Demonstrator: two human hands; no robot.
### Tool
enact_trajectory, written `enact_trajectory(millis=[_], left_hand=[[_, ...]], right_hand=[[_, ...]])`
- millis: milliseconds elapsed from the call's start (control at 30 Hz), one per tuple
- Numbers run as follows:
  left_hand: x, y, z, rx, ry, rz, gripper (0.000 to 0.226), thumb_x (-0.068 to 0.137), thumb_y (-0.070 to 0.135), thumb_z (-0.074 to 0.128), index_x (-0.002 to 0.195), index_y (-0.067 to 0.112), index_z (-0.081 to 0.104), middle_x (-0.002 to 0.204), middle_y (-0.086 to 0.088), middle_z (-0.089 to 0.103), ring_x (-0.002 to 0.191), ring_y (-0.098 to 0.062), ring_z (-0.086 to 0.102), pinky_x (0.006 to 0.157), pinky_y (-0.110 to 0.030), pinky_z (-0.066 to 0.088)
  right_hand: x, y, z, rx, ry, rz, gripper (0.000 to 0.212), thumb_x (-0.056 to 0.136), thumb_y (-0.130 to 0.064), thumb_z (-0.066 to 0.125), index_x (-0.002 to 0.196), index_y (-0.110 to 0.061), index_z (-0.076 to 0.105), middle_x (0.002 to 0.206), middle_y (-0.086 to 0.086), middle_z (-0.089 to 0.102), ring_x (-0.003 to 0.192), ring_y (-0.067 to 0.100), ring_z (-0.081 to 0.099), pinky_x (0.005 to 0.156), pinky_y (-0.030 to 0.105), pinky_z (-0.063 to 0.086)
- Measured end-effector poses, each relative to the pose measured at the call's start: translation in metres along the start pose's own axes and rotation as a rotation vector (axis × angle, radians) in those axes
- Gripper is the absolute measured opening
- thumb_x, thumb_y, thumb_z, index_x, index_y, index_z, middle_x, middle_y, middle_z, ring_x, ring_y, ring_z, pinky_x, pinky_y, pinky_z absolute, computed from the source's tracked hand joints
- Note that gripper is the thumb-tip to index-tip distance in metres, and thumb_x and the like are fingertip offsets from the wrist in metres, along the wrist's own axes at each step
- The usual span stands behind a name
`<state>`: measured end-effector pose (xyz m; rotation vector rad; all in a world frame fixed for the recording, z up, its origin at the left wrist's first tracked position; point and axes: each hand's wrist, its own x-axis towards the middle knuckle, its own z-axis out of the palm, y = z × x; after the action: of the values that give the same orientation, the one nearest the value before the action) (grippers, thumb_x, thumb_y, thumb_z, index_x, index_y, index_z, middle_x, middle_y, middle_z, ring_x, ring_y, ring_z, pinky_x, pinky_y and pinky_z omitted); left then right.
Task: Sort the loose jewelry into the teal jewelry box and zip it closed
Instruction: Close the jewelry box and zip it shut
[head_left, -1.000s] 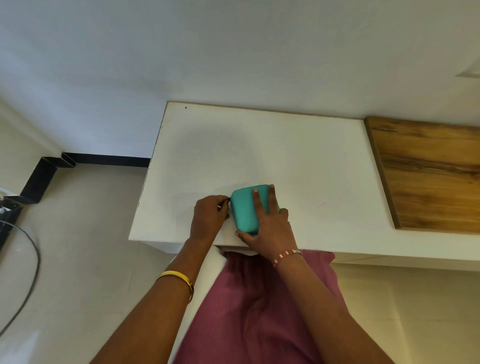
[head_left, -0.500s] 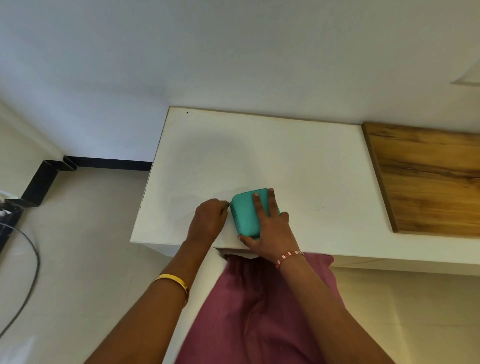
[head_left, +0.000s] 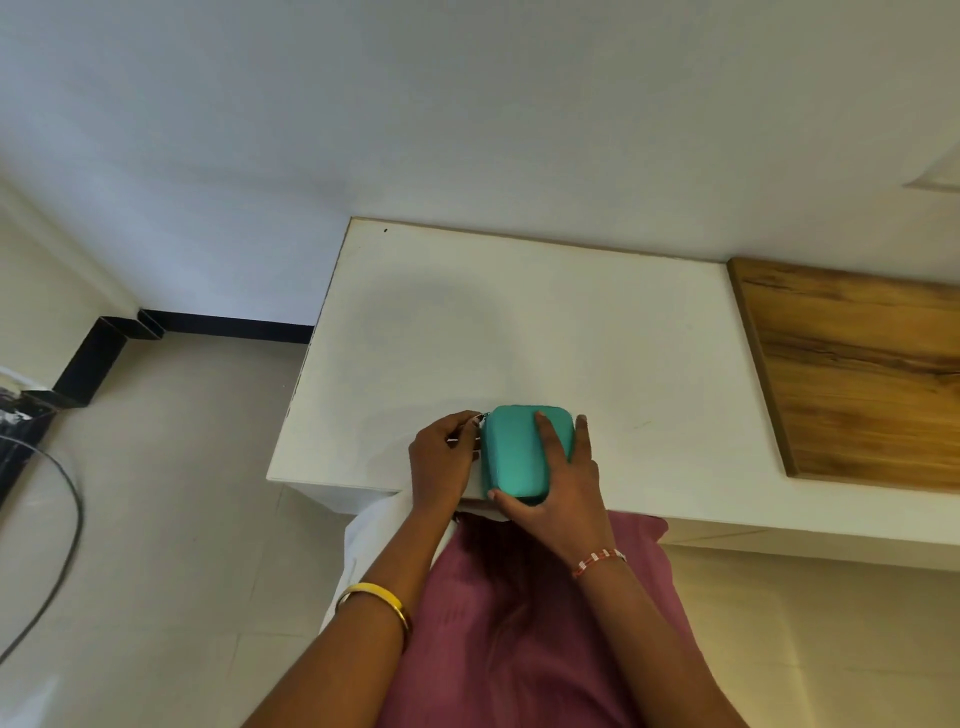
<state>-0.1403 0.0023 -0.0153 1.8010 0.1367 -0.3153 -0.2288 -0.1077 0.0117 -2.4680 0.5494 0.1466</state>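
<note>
Teal jewelry box (head_left: 519, 452) lying closed near the front edge of the white table (head_left: 519, 322), between the two hands. Right hand (head_left: 563, 483) spread over the lid, fingers straight and pressing down, thumb against the near side. Left hand (head_left: 441, 462) touching the box's left side, fingers curled and pinching the small zipper pull (head_left: 480, 422) at the far left corner. Gold bangle (head_left: 374, 597) on the left wrist, beaded bracelet (head_left: 597, 560) on the right. Wooden board (head_left: 857, 374) well apart to the right.
</note>
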Motion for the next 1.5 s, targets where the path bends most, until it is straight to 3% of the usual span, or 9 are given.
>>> enact_trajectory(millis=[167, 300, 400, 600, 833, 1000, 1067, 1200, 1500], left_hand=[[0.001, -0.003, 0.001, 0.051, -0.029, 0.012, 0.02, 0.088, 0.013, 0.055, 0.104, 0.013, 0.068, 0.104, -0.008, 0.07, 0.089, -0.02, 0.065, 0.086, -0.036, 0.054], [0.003, -0.002, 0.001, 0.104, -0.077, 0.048, 0.023, 0.09, 0.017, 0.053, 0.11, 0.022, 0.065, 0.102, 0.001, 0.066, 0.087, -0.016, 0.061, 0.076, -0.019, 0.05], [0.006, -0.004, 0.002, 0.196, -0.132, 0.09, 0.029, 0.093, 0.016, 0.048, 0.115, 0.028, 0.062, 0.099, 0.002, 0.061, 0.086, -0.016, 0.058, 0.08, -0.021, 0.045], [0.011, -0.001, 0.002, 0.188, -0.113, 0.076, 0.025, 0.09, 0.004, 0.048, 0.102, 0.013, 0.068, 0.108, -0.006, 0.066, 0.092, -0.011, 0.056, 0.086, -0.024, 0.047], [0.016, -0.003, 0.003, 0.261, -0.145, 0.065, 0.029, 0.088, -0.001, 0.048, 0.109, 0.007, 0.066, 0.111, -0.009, 0.065, 0.102, -0.015, 0.056, 0.085, -0.013, 0.038], [0.018, -0.001, 0.001, 0.255, -0.083, 0.099, 0.025, 0.086, -0.007, 0.049, 0.101, 0.0, 0.067, 0.102, -0.014, 0.065, 0.089, -0.014, 0.056, 0.063, 0.001, 0.042], [0.02, 0.0, -0.001, 0.269, -0.088, 0.119, 0.024, 0.086, -0.007, 0.049, 0.1, -0.001, 0.068, 0.099, -0.014, 0.065, 0.087, -0.017, 0.059, 0.061, -0.003, 0.046], [0.026, 0.0, -0.003, 0.476, -0.131, 0.269, 0.025, 0.085, -0.006, 0.05, 0.099, 0.002, 0.07, 0.095, -0.017, 0.066, 0.09, -0.026, 0.062, 0.079, -0.026, 0.049], [0.018, 0.003, -0.009, 0.727, -0.16, 0.361, 0.035, 0.082, -0.01, 0.045, 0.102, 0.005, 0.069, 0.085, -0.016, 0.061, 0.083, -0.028, 0.058, 0.067, -0.026, 0.038]], right_hand=[[0.0, -0.004, 0.012, -0.127, 0.069, 0.031, 0.11, 0.062, -0.064, 0.067, 0.145, -0.029, 0.004, 0.153, 0.013, -0.011, 0.122, 0.033, 0.037, 0.098, 0.038, 0.039], [0.003, 0.0, 0.015, -0.124, 0.084, -0.006, 0.103, 0.065, -0.056, 0.068, 0.145, -0.026, 0.01, 0.153, 0.017, -0.001, 0.117, 0.034, 0.04, 0.097, 0.036, 0.038], [0.004, 0.005, 0.013, -0.103, 0.091, -0.039, 0.102, 0.064, -0.054, 0.07, 0.145, -0.025, 0.014, 0.153, 0.017, 0.003, 0.118, 0.034, 0.039, 0.098, 0.037, 0.036], [0.004, 0.007, 0.015, -0.148, 0.095, -0.089, 0.104, 0.062, -0.055, 0.07, 0.145, -0.024, 0.017, 0.153, 0.018, 0.005, 0.109, 0.033, 0.045, 0.093, 0.037, 0.04], [0.004, 0.01, 0.017, -0.164, 0.09, -0.112, 0.106, 0.06, -0.058, 0.066, 0.146, -0.027, 0.011, 0.154, 0.016, 0.002, 0.108, 0.031, 0.043, 0.092, 0.037, 0.04], [0.004, 0.011, 0.022, -0.197, 0.129, -0.126, 0.107, 0.058, -0.059, 0.067, 0.144, -0.028, 0.01, 0.153, 0.019, 0.008, 0.102, 0.032, 0.047, 0.088, 0.039, 0.043], [0.004, 0.011, 0.022, -0.225, 0.115, -0.123, 0.108, 0.059, -0.059, 0.068, 0.145, -0.028, 0.01, 0.153, 0.019, 0.007, 0.104, 0.032, 0.046, 0.089, 0.039, 0.043], [0.005, 0.01, 0.024, -0.25, 0.145, -0.124, 0.109, 0.056, -0.06, 0.069, 0.144, -0.028, 0.012, 0.151, 0.022, 0.014, 0.099, 0.034, 0.05, 0.084, 0.04, 0.046], [0.006, 0.006, 0.026, -0.249, 0.147, -0.087, 0.113, 0.05, -0.06, 0.071, 0.141, -0.026, 0.013, 0.149, 0.027, 0.019, 0.085, 0.033, 0.053, 0.074, 0.038, 0.048]])
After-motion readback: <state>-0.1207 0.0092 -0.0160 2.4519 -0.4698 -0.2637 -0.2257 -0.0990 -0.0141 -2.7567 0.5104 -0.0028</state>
